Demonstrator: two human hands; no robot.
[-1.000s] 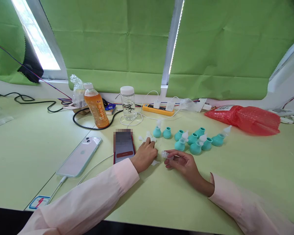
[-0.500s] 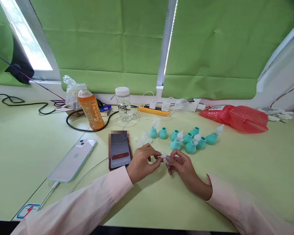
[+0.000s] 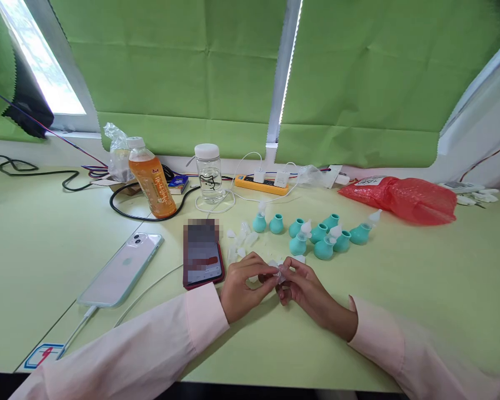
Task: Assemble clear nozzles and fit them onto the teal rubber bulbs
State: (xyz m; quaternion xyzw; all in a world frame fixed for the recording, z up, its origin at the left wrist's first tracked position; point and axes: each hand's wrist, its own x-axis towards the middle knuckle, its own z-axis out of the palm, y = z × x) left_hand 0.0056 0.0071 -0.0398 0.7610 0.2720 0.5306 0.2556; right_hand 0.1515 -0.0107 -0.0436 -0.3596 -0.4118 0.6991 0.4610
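Between my two hands is a small clear plastic piece (image 3: pixel 281 273), its shape partly covered by fingertips. My left hand (image 3: pixel 246 286) pinches it from the left; my right hand (image 3: pixel 312 293) grips it from the right with closed fingers. Several teal bulbs stand just behind my hands, some open-topped like the one at the left (image 3: pixel 276 224), others fitted with clear tips (image 3: pixel 305 228). One bulb with a tip (image 3: pixel 360 234) leans at the right end. Loose clear plastic pieces (image 3: pixel 244 238) lie behind my left hand.
A dark-red-cased phone (image 3: pixel 203 261) lies left of my left hand, and a pale phone (image 3: pixel 123 271) with a white cable farther left. Behind stand an orange drink bottle (image 3: pixel 153 186), a clear bottle (image 3: pixel 209 176), a power strip (image 3: pixel 261 185) and a red bag (image 3: pixel 404 200).
Both hands have moved slightly down and come closer together around the clear piece. More loose plastic pieces show behind my left hand, and the whole view has shifted a little.
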